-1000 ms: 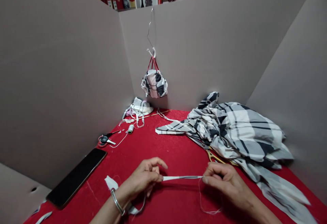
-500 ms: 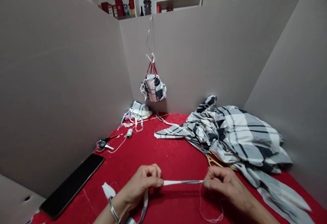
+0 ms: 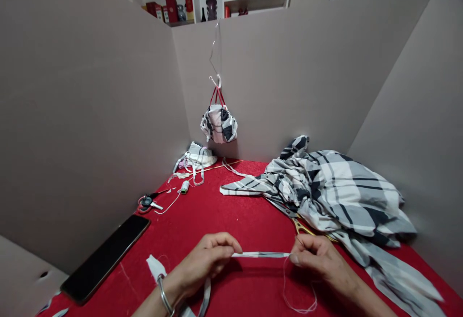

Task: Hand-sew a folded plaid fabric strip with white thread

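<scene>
Strip: white fabric strip [image 3: 260, 254], held taut and level by me above the near part of the red table cover [image 3: 249, 211].
Left hand [image 3: 206, 259]: fingers pressed together, pinching the strip's left end.
Right hand [image 3: 318, 259]: thumb and fingers pinching the right end; thin thread [image 3: 284, 283] hangs just beside it.
Technique: tension looks even; best held level, thread clear of fingers.
Nearby: gold-handled scissors [image 3: 302, 227] under checked cloth [image 3: 336, 191], far right; phone [image 3: 104, 259], left.

left: phone [image 3: 104, 259], scissors [image 3: 146, 202], spool [image 3: 184, 187] | right: cloth [image 3: 336, 191] | strip [image 3: 260, 254] between left hand [image 3: 206, 261] and right hand [image 3: 318, 259] | wall [image 3: 275, 90]: pouch [image 3: 219, 124]
</scene>
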`<state>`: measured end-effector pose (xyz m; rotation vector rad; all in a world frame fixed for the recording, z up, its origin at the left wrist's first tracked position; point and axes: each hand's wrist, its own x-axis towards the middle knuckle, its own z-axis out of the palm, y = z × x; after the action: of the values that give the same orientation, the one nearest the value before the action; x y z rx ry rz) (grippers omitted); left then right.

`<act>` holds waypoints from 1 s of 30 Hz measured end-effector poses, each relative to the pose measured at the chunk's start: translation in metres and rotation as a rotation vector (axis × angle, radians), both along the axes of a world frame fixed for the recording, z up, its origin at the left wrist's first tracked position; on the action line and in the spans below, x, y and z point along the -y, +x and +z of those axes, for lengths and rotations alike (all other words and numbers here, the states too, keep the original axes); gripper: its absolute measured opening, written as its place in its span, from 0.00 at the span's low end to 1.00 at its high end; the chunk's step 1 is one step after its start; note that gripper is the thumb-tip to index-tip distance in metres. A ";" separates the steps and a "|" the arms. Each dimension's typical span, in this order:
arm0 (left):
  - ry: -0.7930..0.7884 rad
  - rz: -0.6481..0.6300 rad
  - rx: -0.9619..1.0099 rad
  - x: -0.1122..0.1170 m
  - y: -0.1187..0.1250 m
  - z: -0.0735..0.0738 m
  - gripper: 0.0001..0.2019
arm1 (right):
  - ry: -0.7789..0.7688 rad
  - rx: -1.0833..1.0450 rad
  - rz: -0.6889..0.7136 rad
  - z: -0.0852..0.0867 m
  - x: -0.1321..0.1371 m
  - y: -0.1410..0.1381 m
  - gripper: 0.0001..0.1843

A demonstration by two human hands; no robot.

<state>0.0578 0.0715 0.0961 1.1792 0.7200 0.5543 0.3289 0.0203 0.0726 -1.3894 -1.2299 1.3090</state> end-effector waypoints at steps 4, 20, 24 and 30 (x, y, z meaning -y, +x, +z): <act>-0.047 0.049 0.073 0.004 0.004 -0.001 0.19 | 0.004 -0.004 0.017 0.001 0.001 0.001 0.12; 0.159 -0.016 -0.240 0.001 0.005 -0.002 0.17 | 0.020 0.037 0.018 0.007 0.002 0.001 0.11; 0.169 -0.009 -0.272 0.000 0.005 -0.004 0.13 | 0.015 0.023 0.028 0.013 0.004 -0.001 0.12; 0.319 -0.049 -0.281 -0.003 0.008 0.000 0.06 | 0.038 0.021 0.078 0.026 0.009 -0.002 0.13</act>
<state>0.0661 0.0745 0.0961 1.5898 0.8589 0.4780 0.3272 0.0111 0.0982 -1.3433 -1.3285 1.3197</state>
